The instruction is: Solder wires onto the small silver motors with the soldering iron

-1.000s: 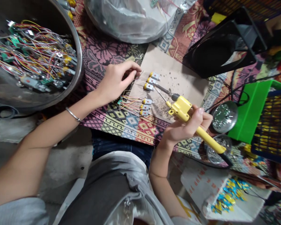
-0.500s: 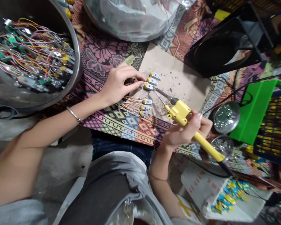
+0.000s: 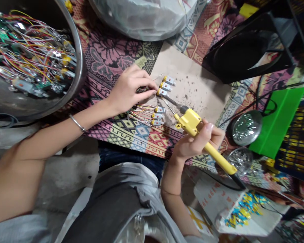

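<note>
Watching from far away, I see three small motors (image 3: 166, 86) on a tan card (image 3: 177, 57), just off the middle toward 1 o'clock. My left hand (image 3: 135, 88) is at 11 o'clock. Its finger and thumb are close together by the yellow end of the lowest motor, but I cannot tell if they pinch a wire. My right hand (image 3: 199, 141), at 4 o'clock, is wrapped around a yellow soldering iron (image 3: 191, 122). The iron's tip is right by that same motor; I can't tell if it touches. Three motors with wires (image 3: 156, 116) lie at 6 o'clock from the first three. A steel bowl (image 3: 79, 67) of wired parts is at 10 o'clock.
</note>
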Demonstrator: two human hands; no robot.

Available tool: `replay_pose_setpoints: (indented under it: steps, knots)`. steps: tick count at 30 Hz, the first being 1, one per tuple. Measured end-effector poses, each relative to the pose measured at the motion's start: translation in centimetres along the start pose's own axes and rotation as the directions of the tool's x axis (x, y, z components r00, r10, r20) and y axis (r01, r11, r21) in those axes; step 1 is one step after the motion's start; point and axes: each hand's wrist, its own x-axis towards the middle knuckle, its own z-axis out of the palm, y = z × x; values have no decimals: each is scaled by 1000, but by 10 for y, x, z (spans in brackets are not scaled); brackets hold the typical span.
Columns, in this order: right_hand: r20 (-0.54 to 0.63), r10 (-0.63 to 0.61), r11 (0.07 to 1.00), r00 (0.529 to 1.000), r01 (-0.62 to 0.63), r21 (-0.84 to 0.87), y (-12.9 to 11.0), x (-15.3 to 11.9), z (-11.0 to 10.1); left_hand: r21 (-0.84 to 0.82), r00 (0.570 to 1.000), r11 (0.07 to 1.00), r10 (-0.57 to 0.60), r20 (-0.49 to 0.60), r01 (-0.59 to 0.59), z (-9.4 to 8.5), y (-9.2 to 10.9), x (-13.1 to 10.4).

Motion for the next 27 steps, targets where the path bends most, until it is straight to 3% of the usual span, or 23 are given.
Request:
replay_pose_setpoints:
  steps: [27]
  knots:
    - [44,-55,998,998,56,-30,-4,1,1,-7,1000,1000,-12,23,12,2,-3,1]
